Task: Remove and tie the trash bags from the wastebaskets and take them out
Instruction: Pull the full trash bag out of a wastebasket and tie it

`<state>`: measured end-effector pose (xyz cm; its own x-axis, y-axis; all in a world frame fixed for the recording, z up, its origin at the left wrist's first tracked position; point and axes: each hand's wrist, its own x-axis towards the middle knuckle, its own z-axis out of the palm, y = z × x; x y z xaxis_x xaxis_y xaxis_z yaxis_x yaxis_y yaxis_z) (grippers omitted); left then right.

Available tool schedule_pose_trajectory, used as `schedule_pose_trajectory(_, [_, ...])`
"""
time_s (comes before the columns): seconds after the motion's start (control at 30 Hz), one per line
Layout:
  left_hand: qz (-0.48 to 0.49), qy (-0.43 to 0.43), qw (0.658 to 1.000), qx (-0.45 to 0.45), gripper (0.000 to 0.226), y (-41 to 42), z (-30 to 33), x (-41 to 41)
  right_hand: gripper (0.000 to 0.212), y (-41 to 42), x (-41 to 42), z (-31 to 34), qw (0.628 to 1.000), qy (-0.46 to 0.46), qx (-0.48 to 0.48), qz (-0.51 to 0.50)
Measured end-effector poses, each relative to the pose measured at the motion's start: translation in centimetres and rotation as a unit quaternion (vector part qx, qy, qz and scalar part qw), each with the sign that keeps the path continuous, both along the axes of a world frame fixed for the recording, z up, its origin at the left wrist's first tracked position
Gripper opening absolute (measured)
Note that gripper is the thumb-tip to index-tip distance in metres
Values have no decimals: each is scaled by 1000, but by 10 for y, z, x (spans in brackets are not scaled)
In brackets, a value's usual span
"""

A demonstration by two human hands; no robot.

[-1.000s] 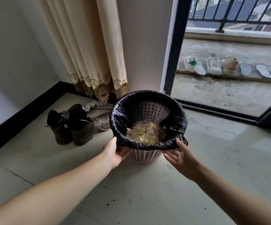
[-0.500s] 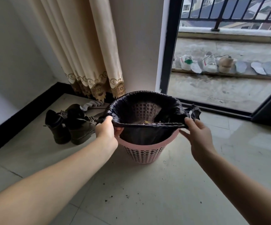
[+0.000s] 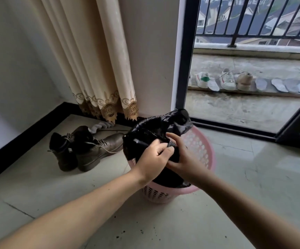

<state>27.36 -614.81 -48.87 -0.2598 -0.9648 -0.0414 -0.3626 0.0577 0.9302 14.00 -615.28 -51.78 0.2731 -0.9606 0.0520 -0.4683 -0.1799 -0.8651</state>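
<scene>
Counted — one bag (image 3: 145, 139), one basket (image 3: 202, 151), two hands, two boots (image 3: 84, 150), one curtain (image 3: 91, 60), three sneakers outside (image 3: 226, 80) — insoles blurred, count uncertain.

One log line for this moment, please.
step: gathering bag mouth | left hand: grips black trash bag | right hand: grips it | pink wastebasket: bag inside

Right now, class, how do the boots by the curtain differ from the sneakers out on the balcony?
The boots are dark, ankle-high and indoors on the tile floor; the sneakers are pale, low-cut and outside on the concrete. The boots lie at angles to each other; the sneakers sit in a row. Both have laces.
</scene>
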Motion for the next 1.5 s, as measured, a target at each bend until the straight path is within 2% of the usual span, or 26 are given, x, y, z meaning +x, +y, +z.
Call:
schedule_pose_trajectory(0.1, [57, 47, 997, -20, 24, -2, -1, 11, 50, -8, 0, -5, 992, -58, 0, -116])
schedule_pose_trajectory(0.13, [81, 23, 995, -44, 24, -5, -3, 18, 48, -10, -2, -7, 986, -76, 25, -148])
schedule_pose_trajectory(0.17, [85, -34, 992, -85, 28, -9, -8, 26, 47, -13, -5, -10, 977, -100, 59, -177])
schedule_pose_trajectory(0.23, [11, -192, 973, -130, 56, -15, -19, 44, 44, -16, -12, -8, 945, -189, 137, -230])
schedule_pose_trajectory(0.33, [-119, -385, 913, -63, 96, -20, -37, 61, 45, -19, -22, -2, 882, -331, 230, -245])
schedule_pose_trajectory(0.4, [-116, -438, 889, -70, 106, -23, -45, 65, 43, -16, -24, 3, 863, -370, 274, -210])
schedule_pose_trajectory(0.47, [-67, -437, 891, -98, 106, -28, -44, 66, 40, -14, -21, 4, 886, -328, 296, -142])
schedule_pose_trajectory(0.53, [-43, -402, 908, -105, 96, -31, -40, 65, 41, -9, -17, 5, 930, -198, 299, -75])
schedule_pose_trajectory(0.57, [-42, -379, 920, -92, 83, -32, -38, 63, 45, -7, -14, 7, 945, -129, 297, -43])
schedule_pose_trajectory(0.63, [-31, -355, 931, -74, 40, -26, -34, 58, 47, -2, -8, 10, 961, -15, 277, 14])
schedule_pose_trajectory(0.7, [-6, -354, 933, -66, 6, -19, -32, 53, 37, -2, -7, 12, 969, 50, 237, 37])
schedule_pose_trajectory(0.8, [29, -259, 962, -80, 14, -22, -32, 54, 17, -5, -14, 7, 980, 82, 174, 47])
schedule_pose_trajectory(0.83, [40, -218, 972, -74, 18, -24, -30, 52, 21, -6, -16, 4, 982, 100, 152, 45])
schedule_pose_trajectory(0.93, [35, -142, 988, -56, 32, -24, -16, 41, 84, -7, -11, -7, 979, 167, 103, 60])
schedule_pose_trajectory(0.97, [21, -135, 989, -57, 31, -21, -11, 35, 91, -8, -6, -14, 976, 195, 72, 72])
schedule_pose_trajectory(1.0, [1, -135, 989, -53, 29, -18, -6, 29, 82, -10, 0, -20, 970, 224, 35, 88])
schedule_pose_trajectory(1.07, [-55, -125, 990, -27, 30, -14, -3, 22, 39, -7, 12, -22, 955, 278, -11, 106])
schedule_pose_trajectory(1.17, [-116, -159, 980, 30, 42, -21, -1, 37, 22, -6, 15, -20, 977, 213, -2, 29])
schedule_pose_trajectory(1.23, [-109, -139, 984, 6, 49, -27, -2, 53, 24, -6, 9, -17, 982, 181, 9, -53])
schedule_pose_trajectory(1.3, [-82, -150, 985, -29, 78, -29, -8, 69, 32, -8, 3, -12, 979, 165, 12, -117])
schedule_pose_trajectory(1.37, [-116, -217, 969, 3, 114, -28, -17, 81, 25, -10, -1, -7, 982, 115, 2, -149])
schedule_pose_trajectory(1.4, [-148, -269, 952, 24, 120, -28, -23, 84, 18, -11, -1, -6, 983, 82, -4, -164])
schedule_pose_trajectory(1.43, [-174, -333, 926, 43, 114, -25, -26, 84, 15, -13, -3, -6, 982, 60, -10, -178])
schedule_pose_trajectory(1.47, [-189, -406, 893, 39, 98, -23, -27, 81, 15, -15, -3, -8, 981, 48, -6, -189])
schedule_pose_trajectory(1.5, [-177, -481, 859, -1, 75, -20, -24, 76, 16, -15, -3, -8, 980, 38, 0, -195])
